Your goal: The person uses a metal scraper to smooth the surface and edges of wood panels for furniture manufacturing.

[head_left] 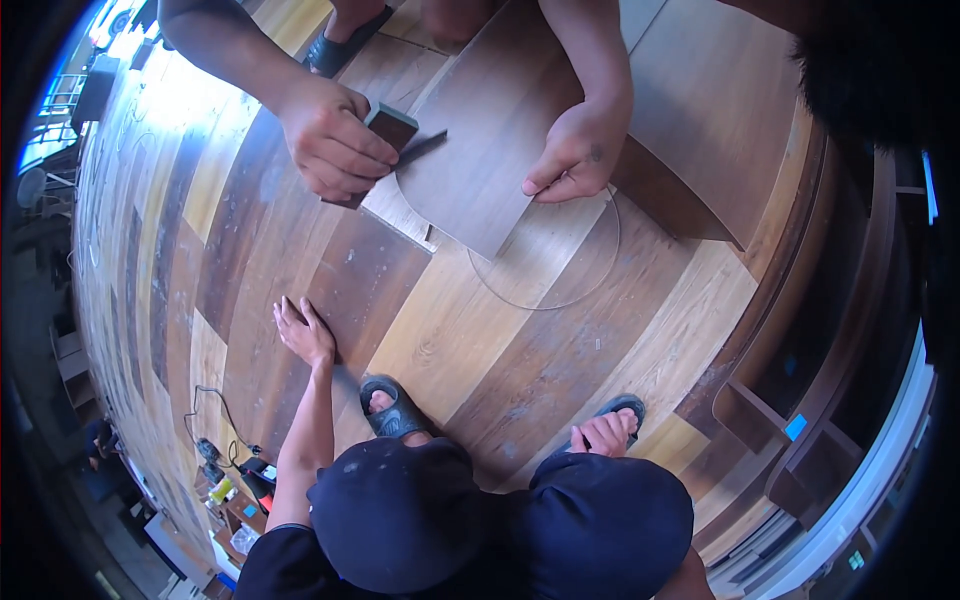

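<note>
Hands: left hand (335, 140) grips dark block (388, 128), right hand (575, 155) curled, pressing plank (480, 170); crouching co-worker's palm (305, 335) flat on floor (560, 350).

Few candidates, all small, near rim.

- Blue rectangular label (795, 427), at 4 o'clock, on dark wooden frame; flat, tilted, plain light blue.
- Second tiny blue-green tag (856, 560), further toward 5 o'clock, near bright rim edge; too small to tell more.
- Small packages or containers (222, 490), at 8 o'clock, on floor beside black cable: one yellow-green, one red, blurred; kind unclear.
- Small blue patch (249, 510) just beside them, maybe label; cannot tell.

No screens or signs seen.
</note>
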Tool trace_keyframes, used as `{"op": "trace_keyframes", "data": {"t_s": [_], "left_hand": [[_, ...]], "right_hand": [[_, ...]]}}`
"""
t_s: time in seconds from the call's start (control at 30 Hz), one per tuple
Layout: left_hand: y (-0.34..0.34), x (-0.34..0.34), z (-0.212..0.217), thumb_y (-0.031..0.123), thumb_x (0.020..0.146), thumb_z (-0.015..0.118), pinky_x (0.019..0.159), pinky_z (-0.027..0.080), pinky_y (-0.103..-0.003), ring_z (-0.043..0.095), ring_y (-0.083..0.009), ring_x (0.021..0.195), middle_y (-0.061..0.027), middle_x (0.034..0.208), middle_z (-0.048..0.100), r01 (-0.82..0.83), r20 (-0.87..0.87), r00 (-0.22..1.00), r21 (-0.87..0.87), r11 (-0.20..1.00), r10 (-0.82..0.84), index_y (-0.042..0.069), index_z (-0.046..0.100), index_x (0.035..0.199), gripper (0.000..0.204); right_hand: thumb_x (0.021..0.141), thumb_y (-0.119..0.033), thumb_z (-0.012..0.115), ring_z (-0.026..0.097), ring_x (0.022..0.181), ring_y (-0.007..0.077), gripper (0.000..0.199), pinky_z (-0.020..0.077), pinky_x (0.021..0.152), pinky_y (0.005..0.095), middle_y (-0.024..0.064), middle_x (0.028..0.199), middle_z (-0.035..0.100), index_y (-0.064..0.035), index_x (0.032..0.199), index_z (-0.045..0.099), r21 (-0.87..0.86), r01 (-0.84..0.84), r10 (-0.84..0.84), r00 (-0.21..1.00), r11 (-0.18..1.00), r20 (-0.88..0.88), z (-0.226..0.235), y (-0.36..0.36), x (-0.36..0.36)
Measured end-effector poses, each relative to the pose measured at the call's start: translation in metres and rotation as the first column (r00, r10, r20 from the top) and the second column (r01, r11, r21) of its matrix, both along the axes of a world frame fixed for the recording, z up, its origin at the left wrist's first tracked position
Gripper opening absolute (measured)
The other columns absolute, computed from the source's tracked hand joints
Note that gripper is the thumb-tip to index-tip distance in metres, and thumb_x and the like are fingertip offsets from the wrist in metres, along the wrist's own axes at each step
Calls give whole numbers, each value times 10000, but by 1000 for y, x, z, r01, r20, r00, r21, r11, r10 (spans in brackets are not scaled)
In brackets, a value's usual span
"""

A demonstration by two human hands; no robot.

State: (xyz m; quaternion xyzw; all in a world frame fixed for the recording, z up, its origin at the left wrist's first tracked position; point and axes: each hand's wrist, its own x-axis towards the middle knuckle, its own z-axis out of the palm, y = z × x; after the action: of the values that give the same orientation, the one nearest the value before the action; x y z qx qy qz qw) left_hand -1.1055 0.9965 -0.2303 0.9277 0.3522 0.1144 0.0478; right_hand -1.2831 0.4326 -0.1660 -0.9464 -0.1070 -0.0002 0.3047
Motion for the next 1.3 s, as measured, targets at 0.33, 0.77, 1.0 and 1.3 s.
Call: {"op": "trace_keyframes", "data": {"t_s": [0.33,0.77,1.0,1.3], "left_hand": [[-4,0,0,494,1073,453,1247,227,-484,333,-360,1521,-203,1624,393,-10,-2,1000,-7,1000,10,68,475,1523,620],[-2,1,2,510,1067,467,1254,204,-498,304,-353,1539,-195,1636,378,-20,31,999,-44,999,21,82,477,1524,626],[3,-3,-1,500,1058,495,1256,202,-498,305,-359,1537,-203,1633,380,-18,51,998,-50,999,21,78,473,1530,633],[5,-4,-2,486,1049,525,1255,205,-493,316,-359,1531,-210,1627,387,-5,69,998,-45,999,8,70,474,1528,637]], "right_hand": [[794,-131,746,573,781,266,166,438,785,434,37,749,594,-113,711,603,11,-32,32,999,999,-2,7,-3,3],[782,-108,749,568,817,284,138,435,806,443,58,765,599,-106,747,615,26,-53,55,997,998,-51,17,5,10],[793,-112,732,564,835,291,131,429,823,445,63,783,601,-101,755,607,-7,-90,90,995,996,-47,25,10,16],[808,-111,727,563,827,298,152,429,818,443,77,780,601,-88,754,587,-21,-82,81,995,996,-57,29,16,18]]}}
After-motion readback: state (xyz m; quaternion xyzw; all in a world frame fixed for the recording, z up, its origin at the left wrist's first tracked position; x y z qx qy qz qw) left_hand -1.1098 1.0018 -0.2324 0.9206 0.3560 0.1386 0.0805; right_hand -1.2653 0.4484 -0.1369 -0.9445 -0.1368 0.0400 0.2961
